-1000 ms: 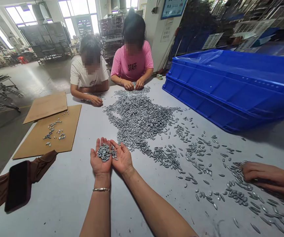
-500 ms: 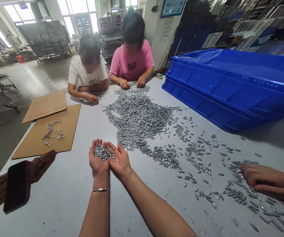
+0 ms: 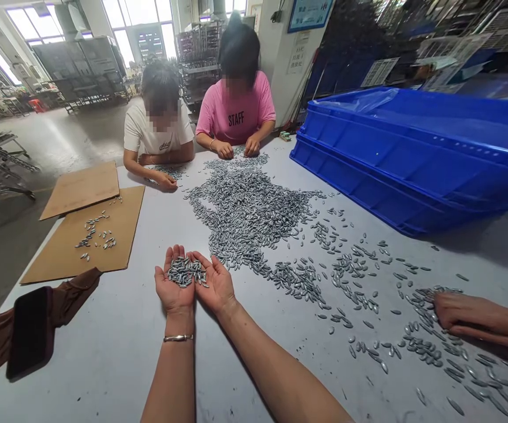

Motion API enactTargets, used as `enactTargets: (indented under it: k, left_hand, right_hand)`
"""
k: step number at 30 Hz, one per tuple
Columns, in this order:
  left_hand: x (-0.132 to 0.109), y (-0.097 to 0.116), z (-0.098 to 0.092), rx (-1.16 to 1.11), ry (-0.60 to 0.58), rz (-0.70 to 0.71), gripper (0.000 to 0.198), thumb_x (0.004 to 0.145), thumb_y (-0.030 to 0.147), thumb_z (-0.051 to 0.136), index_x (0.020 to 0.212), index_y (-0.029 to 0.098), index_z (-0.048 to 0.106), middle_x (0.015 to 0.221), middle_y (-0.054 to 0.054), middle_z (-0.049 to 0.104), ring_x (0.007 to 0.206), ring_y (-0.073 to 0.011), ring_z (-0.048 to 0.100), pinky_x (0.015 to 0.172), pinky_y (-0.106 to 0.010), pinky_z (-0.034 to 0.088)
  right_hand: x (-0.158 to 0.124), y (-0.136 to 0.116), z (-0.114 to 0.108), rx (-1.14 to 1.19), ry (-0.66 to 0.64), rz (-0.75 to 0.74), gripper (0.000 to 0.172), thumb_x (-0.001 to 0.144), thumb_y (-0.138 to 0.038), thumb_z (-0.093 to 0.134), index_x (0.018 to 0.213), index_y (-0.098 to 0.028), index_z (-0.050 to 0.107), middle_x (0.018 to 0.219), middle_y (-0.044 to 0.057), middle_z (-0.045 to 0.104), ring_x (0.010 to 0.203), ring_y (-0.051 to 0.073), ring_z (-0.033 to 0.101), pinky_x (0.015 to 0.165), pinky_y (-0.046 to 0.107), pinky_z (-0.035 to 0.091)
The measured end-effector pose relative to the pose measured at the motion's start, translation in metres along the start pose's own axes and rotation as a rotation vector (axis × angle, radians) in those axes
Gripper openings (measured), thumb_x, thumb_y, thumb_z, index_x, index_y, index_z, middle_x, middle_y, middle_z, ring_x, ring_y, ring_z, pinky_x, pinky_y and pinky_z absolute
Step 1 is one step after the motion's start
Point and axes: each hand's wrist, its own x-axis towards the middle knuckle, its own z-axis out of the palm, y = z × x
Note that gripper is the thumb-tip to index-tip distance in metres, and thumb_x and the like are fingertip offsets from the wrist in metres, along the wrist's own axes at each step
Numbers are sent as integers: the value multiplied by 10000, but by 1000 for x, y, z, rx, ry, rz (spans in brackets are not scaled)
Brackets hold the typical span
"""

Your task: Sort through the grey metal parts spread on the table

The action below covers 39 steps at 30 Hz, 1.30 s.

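My left hand [image 3: 175,289] and my right hand [image 3: 217,286] lie side by side, palms up and cupped, touching along their edges. Across both palms rests a heap of small silver-grey spindle-shaped pieces [image 3: 186,271], most of it on the left palm. Just beyond my fingertips spreads a large pile of the same pieces [image 3: 254,205] on the white table [image 3: 254,341]. Loose pieces [image 3: 300,281] trail from that pile toward the right. A metal bracelet [image 3: 178,338] circles my left wrist.
Two cardboard sheets [image 3: 117,235] lie at left, some pieces on the nearer one. A phone [image 3: 29,332] rests on brown cloth [image 3: 75,294]. Stacked blue crates [image 3: 395,170] stand at right. Two people sit opposite, their hands [image 3: 225,151] at pieces; another person's hand [image 3: 465,311] reaches in from the right.
The pieces in my palms have spread, now bridging both hands, more of them toward the right palm. My left hand has tilted slightly left. The opposite left person's hand has shifted slightly.
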Motion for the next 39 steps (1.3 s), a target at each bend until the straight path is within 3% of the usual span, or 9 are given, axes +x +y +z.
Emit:
enactTargets:
  k: [8, 13, 21, 31, 39]
  left_hand:
    - [6, 1, -9, -36, -57, -23, 494, 964, 410, 279, 1068, 139, 678, 1197, -146, 674, 1234, -235, 556, 1008, -448, 449]
    - [4, 1, -6, -69, -47, -29, 511, 969, 422, 272, 1080, 130, 675, 1225, -151, 662, 1244, -240, 552, 1006, -440, 456]
    - [1, 0, -4, -61, -125, -32, 546, 968, 457, 266, 1108, 110, 664, 1253, -167, 643, 1285, -255, 515, 1038, -454, 440]
    - [4, 5, -7, -100, -144, -14, 572, 983, 451, 190, 1151, 145, 642, 1271, -157, 632, 1268, -236, 531, 1033, -462, 447]
    - [0, 4, -4, -69, -159, -33, 567, 972, 480, 240, 1124, 134, 664, 1285, -158, 628, 1288, -259, 515, 1038, -478, 435]
  right_hand:
    - [-1, -1, 1, -2, 3, -4, 400, 954, -382, 403, 1144, -119, 638, 1101, 115, 721, 1127, 205, 638, 1019, 421, 484]
    - [0, -1, -1, 6, 5, -4, 408, 953, -376, 414, 1158, -91, 623, 1125, 127, 714, 1131, 197, 637, 1030, 396, 476]
    - [-1, -1, 2, 8, 19, 20, 397, 962, -387, 396, 1162, -120, 612, 1175, 114, 700, 1111, 215, 647, 1022, 464, 481]
    - [1, -4, 0, 77, 31, 54, 414, 968, -375, 390, 1183, -84, 592, 1140, 146, 698, 1140, 188, 635, 984, 380, 513]
    - [0, -3, 0, 67, 37, 47, 393, 957, -370, 399, 1163, -107, 607, 1166, 138, 695, 1142, 207, 633, 1003, 445, 501]
